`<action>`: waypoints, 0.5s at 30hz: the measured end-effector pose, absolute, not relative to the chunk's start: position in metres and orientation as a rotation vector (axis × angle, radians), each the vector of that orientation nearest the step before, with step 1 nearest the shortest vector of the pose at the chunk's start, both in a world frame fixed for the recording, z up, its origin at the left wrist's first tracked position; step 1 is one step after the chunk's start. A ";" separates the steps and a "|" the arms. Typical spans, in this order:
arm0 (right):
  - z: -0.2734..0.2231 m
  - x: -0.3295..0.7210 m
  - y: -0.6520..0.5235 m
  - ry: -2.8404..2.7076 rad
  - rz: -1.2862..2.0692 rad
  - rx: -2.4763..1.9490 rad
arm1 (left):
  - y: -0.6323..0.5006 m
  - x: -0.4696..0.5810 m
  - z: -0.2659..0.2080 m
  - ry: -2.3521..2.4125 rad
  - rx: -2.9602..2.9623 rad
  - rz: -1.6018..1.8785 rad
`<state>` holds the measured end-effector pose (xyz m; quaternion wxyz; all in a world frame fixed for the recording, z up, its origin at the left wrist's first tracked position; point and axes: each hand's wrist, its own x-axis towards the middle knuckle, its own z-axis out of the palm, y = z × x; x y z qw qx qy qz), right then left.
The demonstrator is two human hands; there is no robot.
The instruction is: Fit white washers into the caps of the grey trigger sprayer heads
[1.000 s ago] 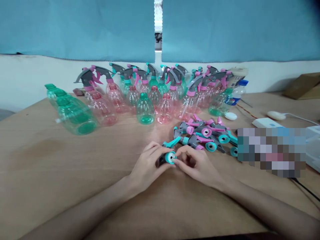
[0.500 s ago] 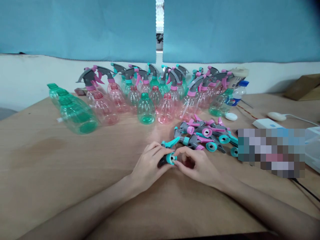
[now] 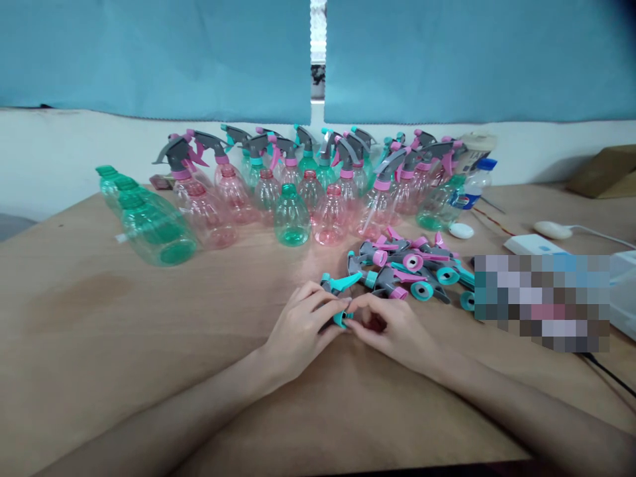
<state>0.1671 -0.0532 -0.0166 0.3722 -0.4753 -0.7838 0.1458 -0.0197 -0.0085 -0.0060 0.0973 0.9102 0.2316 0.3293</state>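
Observation:
My left hand [image 3: 299, 326] is closed around a grey spray trigger head [image 3: 346, 283] with a teal trigger, its teal collar facing right. My right hand [image 3: 401, 331] has its thumb and forefinger pinched at that collar, and the fingertips partly cover the opening. Just beyond my hands lies a heap of loose spray heads [image 3: 421, 290], grey with pink or teal parts. Farther back stand clear pink bottles [image 3: 333, 222] and green bottles [image 3: 291, 222], several with spray heads on and several with bare necks.
Green bottles [image 3: 161, 232] stand clustered at the left. On the right are a water bottle [image 3: 477, 185] with a blue cap, a white round lid [image 3: 461, 231], a white mouse-like device [image 3: 552, 230] on a cable, a cardboard box [image 3: 603, 173] and a blurred patch.
My left fingers have shifted over the collar, so less of its opening shows. The spray head has turned slightly in my hands. The bottles and the heap have stayed put.

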 end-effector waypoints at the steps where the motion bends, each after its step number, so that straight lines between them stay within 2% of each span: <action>1: -0.017 0.167 -0.053 -2.012 0.366 -1.218 | -0.008 -0.020 -0.007 0.681 2.701 0.976; 15: -0.013 0.168 -0.055 -1.997 0.276 -1.272 | -0.010 -0.020 -0.005 0.766 2.674 0.924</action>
